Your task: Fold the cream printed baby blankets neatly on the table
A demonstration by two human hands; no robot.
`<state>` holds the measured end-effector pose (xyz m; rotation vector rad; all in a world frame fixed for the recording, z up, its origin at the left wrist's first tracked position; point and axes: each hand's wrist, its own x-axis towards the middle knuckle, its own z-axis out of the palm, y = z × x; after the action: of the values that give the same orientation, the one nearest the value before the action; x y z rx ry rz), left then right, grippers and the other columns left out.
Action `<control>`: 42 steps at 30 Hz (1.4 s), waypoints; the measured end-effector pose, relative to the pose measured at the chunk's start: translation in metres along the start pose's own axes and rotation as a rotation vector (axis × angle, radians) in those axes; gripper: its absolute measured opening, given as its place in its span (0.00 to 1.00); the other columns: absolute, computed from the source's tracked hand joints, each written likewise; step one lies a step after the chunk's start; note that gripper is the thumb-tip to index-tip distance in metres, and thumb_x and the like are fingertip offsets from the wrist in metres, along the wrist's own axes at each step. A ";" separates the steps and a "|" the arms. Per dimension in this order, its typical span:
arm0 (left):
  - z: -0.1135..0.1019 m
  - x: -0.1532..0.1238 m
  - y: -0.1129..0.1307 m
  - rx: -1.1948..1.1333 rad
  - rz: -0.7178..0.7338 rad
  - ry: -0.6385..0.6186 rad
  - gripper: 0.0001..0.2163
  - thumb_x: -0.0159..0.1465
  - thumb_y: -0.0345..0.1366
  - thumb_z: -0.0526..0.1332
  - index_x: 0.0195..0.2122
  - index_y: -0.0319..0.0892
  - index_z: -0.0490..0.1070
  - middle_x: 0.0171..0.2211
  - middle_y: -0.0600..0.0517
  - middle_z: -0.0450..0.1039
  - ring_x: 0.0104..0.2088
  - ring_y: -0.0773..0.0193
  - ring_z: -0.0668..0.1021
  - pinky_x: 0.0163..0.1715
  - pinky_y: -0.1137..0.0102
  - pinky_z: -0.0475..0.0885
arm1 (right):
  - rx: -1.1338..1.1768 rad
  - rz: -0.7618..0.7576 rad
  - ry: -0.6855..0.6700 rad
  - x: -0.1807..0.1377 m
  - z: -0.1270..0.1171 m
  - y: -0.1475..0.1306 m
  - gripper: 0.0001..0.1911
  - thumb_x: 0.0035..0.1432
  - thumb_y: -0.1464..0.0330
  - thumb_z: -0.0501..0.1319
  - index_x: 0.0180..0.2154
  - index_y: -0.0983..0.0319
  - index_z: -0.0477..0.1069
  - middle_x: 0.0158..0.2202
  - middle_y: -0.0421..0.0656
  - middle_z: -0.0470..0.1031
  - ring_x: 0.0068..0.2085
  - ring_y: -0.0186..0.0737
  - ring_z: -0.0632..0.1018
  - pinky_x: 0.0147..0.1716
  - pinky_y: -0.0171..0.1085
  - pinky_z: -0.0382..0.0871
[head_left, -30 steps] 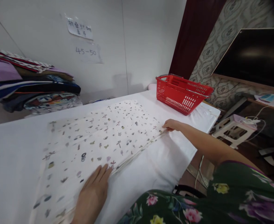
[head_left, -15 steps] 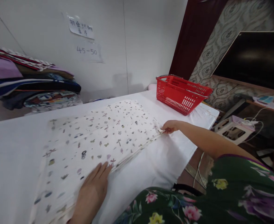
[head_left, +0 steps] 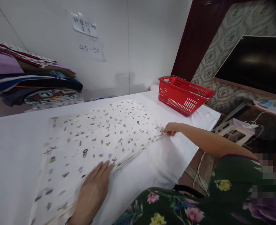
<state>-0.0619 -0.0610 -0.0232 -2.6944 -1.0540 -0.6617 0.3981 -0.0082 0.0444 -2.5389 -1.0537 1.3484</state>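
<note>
Here the printed cloth is spread flat on the white table covering, left of and in front of the red basket; its corner closest to the basket is pinched by the right hand; farther from the basket, along the front edge, it is pressed by the left hand, palm down, fingers extended, the hands well apart. The layered edge is being squared, it would seem; next, straight alignment seems called for, with slack smoothed towards the basket and the corner kept pinched.
</note>
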 end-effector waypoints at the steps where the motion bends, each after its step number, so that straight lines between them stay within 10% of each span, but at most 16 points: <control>1: 0.000 0.000 0.000 -0.008 -0.004 -0.001 0.18 0.60 0.30 0.48 0.49 0.41 0.70 0.50 0.49 0.70 0.52 0.54 0.70 0.49 0.61 0.68 | 0.005 -0.007 0.013 -0.001 0.001 -0.001 0.18 0.41 0.62 0.70 0.27 0.68 0.68 0.16 0.41 0.70 0.17 0.32 0.72 0.17 0.31 0.69; 16: 0.000 0.001 0.001 0.043 0.021 -0.004 0.18 0.60 0.29 0.48 0.50 0.40 0.69 0.51 0.50 0.70 0.52 0.56 0.70 0.49 0.63 0.68 | 0.266 -0.186 0.018 -0.016 -0.008 0.010 0.05 0.49 0.73 0.62 0.31 0.65 0.67 0.21 0.38 0.70 0.22 0.29 0.73 0.26 0.28 0.72; 23: 0.005 0.000 0.006 0.058 0.052 -0.074 0.20 0.58 0.25 0.48 0.49 0.40 0.69 0.52 0.49 0.68 0.54 0.55 0.69 0.50 0.61 0.67 | 0.224 -0.187 0.097 -0.007 -0.016 0.032 0.24 0.49 0.75 0.61 0.50 0.67 0.61 0.22 0.38 0.69 0.20 0.33 0.73 0.26 0.34 0.73; 42: -0.021 -0.034 -0.016 0.161 -0.087 -0.115 0.29 0.54 0.23 0.48 0.57 0.52 0.61 0.55 0.58 0.64 0.52 0.63 0.70 0.49 0.69 0.70 | -0.060 -0.451 0.365 0.006 0.012 0.049 0.23 0.50 0.76 0.52 0.50 0.64 0.61 0.17 0.34 0.65 0.18 0.30 0.67 0.20 0.29 0.59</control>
<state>-0.1017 -0.0766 -0.0201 -2.5861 -1.2029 -0.4193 0.4178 -0.0446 0.0144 -2.2620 -1.4724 0.7181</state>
